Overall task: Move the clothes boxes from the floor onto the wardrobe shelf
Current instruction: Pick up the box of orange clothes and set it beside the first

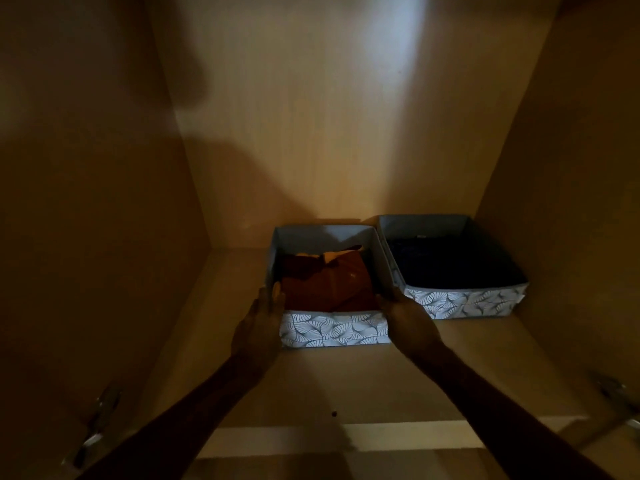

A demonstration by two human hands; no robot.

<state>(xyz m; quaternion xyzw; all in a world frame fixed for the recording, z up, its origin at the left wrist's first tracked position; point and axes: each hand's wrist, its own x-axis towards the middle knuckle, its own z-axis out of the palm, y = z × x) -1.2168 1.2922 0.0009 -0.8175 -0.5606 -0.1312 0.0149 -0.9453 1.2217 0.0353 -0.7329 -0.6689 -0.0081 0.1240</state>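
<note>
The left hand (pixel 259 323) and right hand (pixel 408 322) cover the near corners of the box (pixel 334 330). The second box (pixel 457 301) holds something dark, perhaps folded cloth. Hinges (pixel 98 420) are blurred.

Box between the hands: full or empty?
Full. The left box holds orange and rust-coloured clothes, heaped to about its front rim.

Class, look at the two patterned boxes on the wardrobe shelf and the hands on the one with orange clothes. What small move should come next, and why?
Probably slide the orange-clothes box a little further back, then let go. Both hands, left and right, grip its sides, and its front sits nearer the shelf edge than the dark-clothes box beside it.
</note>
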